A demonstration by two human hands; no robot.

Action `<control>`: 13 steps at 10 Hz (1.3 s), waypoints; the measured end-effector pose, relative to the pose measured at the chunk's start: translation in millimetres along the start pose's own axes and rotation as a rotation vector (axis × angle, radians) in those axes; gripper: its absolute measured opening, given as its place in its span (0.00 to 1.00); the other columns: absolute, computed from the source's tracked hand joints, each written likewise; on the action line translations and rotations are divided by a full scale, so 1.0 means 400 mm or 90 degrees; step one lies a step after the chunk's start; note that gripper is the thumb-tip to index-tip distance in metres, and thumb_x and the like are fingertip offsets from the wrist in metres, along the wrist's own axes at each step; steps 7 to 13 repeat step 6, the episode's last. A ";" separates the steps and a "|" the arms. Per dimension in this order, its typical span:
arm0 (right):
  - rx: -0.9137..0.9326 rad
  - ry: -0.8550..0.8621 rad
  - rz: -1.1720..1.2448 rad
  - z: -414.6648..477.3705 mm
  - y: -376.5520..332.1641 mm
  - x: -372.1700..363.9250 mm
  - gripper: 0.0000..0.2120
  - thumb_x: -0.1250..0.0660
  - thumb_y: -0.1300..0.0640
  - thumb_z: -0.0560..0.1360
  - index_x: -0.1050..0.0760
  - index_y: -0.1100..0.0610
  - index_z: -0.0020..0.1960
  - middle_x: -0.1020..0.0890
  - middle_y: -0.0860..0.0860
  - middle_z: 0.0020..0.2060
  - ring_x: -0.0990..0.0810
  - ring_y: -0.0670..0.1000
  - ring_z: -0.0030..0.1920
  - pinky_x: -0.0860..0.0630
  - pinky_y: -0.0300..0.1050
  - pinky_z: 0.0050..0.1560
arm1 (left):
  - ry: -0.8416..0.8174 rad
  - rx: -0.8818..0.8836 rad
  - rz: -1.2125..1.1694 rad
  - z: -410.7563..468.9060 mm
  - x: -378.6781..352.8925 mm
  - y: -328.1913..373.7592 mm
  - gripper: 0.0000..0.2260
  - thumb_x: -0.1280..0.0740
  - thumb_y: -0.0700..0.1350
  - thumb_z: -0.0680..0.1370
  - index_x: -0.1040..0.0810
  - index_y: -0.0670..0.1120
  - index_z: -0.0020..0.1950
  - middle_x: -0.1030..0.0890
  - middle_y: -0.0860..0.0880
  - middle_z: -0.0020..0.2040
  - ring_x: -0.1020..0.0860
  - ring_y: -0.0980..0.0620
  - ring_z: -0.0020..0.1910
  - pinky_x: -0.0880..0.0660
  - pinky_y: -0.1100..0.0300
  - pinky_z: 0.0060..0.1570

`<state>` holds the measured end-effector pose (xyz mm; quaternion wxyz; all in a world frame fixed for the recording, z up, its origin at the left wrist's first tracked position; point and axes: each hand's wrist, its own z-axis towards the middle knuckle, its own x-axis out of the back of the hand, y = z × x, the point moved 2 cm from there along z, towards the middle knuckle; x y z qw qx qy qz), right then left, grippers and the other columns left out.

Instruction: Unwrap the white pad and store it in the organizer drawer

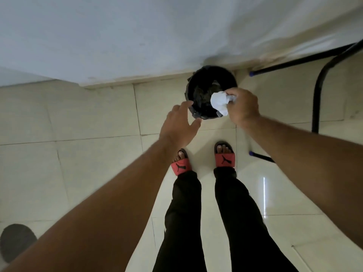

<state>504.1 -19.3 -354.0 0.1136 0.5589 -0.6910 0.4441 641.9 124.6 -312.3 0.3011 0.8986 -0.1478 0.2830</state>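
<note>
Crumpled white paper-like wad (219, 103), pinched in the curled fingers of the right hand (243, 107) and protruding to that hand's left, above the open mouth of a round black bag-lined bin (189, 83). Left hand (178, 124) released, fingers spread, at the bin's near rim, left of the wad. Beneath both hands: cream floor tiles (88, 114) and red slide sandals (225, 159).

The crumpled paper (220, 102) in your right hand (243, 107) is plain white; the bin (228, 76) at centre frame is black. Your sandals (225, 160) are red with a black leaping-cat mark, and your trousers (235, 213) are black. The floor tiles (88, 114) are glossy cream with thin dark joints. The wall (117, 36) across the top is pale grey-white, and the metal frame (318, 99) at right is black with blue tips.
</note>
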 end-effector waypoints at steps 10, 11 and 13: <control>0.054 -0.065 0.008 0.107 0.064 -0.124 0.26 0.33 0.58 0.77 0.31 0.52 0.74 0.23 0.55 0.68 0.24 0.57 0.67 0.27 0.45 0.64 | 0.015 -0.015 -0.009 0.149 -0.151 -0.047 0.28 0.35 0.51 0.80 0.39 0.51 0.79 0.29 0.45 0.72 0.30 0.45 0.70 0.28 0.50 0.64; 0.054 -0.065 0.008 0.107 0.064 -0.124 0.26 0.33 0.58 0.77 0.31 0.52 0.74 0.23 0.55 0.68 0.24 0.57 0.67 0.27 0.45 0.64 | 0.015 -0.015 -0.009 0.149 -0.151 -0.047 0.28 0.35 0.51 0.80 0.39 0.51 0.79 0.29 0.45 0.72 0.30 0.45 0.70 0.28 0.50 0.64; 0.054 -0.065 0.008 0.107 0.064 -0.124 0.26 0.33 0.58 0.77 0.31 0.52 0.74 0.23 0.55 0.68 0.24 0.57 0.67 0.27 0.45 0.64 | 0.015 -0.015 -0.009 0.149 -0.151 -0.047 0.28 0.35 0.51 0.80 0.39 0.51 0.79 0.29 0.45 0.72 0.30 0.45 0.70 0.28 0.50 0.64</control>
